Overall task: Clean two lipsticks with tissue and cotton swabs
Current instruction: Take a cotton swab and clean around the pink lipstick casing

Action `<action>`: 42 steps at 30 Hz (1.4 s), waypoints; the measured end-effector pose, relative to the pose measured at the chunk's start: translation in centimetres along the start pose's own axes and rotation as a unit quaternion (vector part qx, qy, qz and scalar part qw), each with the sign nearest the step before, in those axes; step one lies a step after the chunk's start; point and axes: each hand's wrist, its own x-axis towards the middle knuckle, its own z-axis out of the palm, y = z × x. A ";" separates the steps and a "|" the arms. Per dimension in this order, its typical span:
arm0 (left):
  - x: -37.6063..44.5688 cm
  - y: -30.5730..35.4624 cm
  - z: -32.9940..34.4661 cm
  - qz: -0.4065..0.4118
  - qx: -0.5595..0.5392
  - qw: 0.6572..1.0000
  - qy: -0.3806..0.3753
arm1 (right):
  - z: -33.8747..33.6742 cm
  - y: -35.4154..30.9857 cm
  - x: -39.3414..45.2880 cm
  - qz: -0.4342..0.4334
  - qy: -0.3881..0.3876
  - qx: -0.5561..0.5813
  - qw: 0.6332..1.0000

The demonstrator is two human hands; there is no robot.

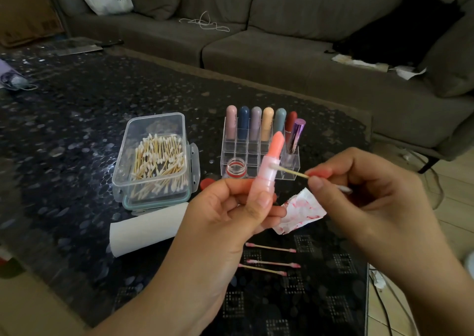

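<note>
Behind everything, a grey sofa [282, 53] is running along the far edge of a dark patterned table [64, 130], and the work is happening just above that surface.

The left hand [230, 215] is gripping an open lipstick [269, 171] by its pink base, fingers and thumb curled round it, holding it upright with the coral bullet fully extended. The right hand [359, 189] is pinching a cotton swab [289, 171] by its wooden stick, and the white tip is touching the collar just below the bullet.

Risk is sitting right at that contact: the bullet is standing unsupported, so a swab slipping upward could be gouging or snapping it. Pressing too hard could also be bending the thin stick.

Just below the hands, a stained tissue [300, 212] is lying on the table, with three used swabs [269, 261] near it. Any drop would be smearing colour there. An uncapped small bottle [237, 167] is standing close behind the left hand, where a knuckle could be tipping it. Further out are the swab box [154, 156], a tissue roll [146, 228] and a clear organizer [256, 153] holding more lipsticks.
</note>
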 end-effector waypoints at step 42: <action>0.1 0.2 0.0 -0.052 -0.088 0.995 -0.014 | 0.2 0.1 0.0 -0.007 0.015 -0.011 1.000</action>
